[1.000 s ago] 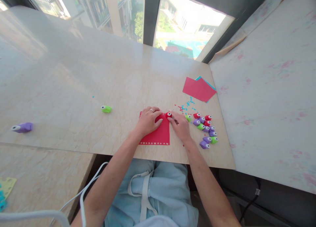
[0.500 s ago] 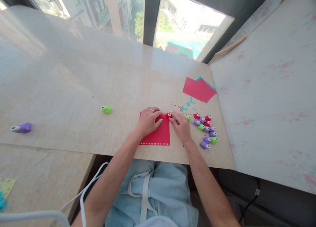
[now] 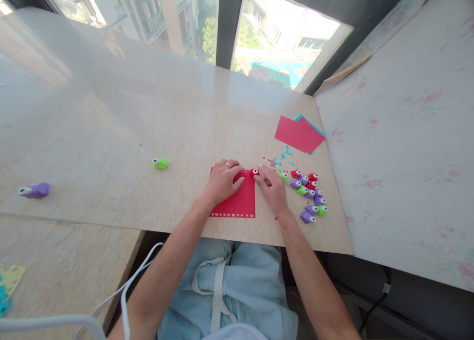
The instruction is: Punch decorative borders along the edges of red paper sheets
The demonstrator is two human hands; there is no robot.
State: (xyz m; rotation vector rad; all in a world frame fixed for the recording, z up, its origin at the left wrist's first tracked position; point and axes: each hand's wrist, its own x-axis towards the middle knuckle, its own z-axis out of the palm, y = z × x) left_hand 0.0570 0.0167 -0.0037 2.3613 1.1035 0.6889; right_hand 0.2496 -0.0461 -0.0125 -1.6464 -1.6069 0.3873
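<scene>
A red sheet of paper [image 3: 237, 202] lies in front of me, with a row of small punched shapes along its near edge. My left hand [image 3: 224, 183] rests flat on its left and far part, fingers stretched and thumb apart. At the sheet's far right corner sits a small red craft punch [image 3: 254, 172]. My right hand [image 3: 271, 188] is closed on this punch from the right, thumb and fingers pinching its side. Part of the far edge carries punched marks too, mostly covered by my left hand.
Several purple, green and red punches [image 3: 310, 194] cluster on the right. Blue and red paper bits [image 3: 283, 157] lie scattered beyond. Spare coloured sheets [image 3: 299, 133] lie near the wall. A green punch [image 3: 160, 163] and a purple punch [image 3: 34, 190] stand left. White cables [image 3: 128, 285] hang at lower left.
Hardly anything differs. Both hands and the red punch keep their places on the sheet; the whole view has shifted very slightly.
</scene>
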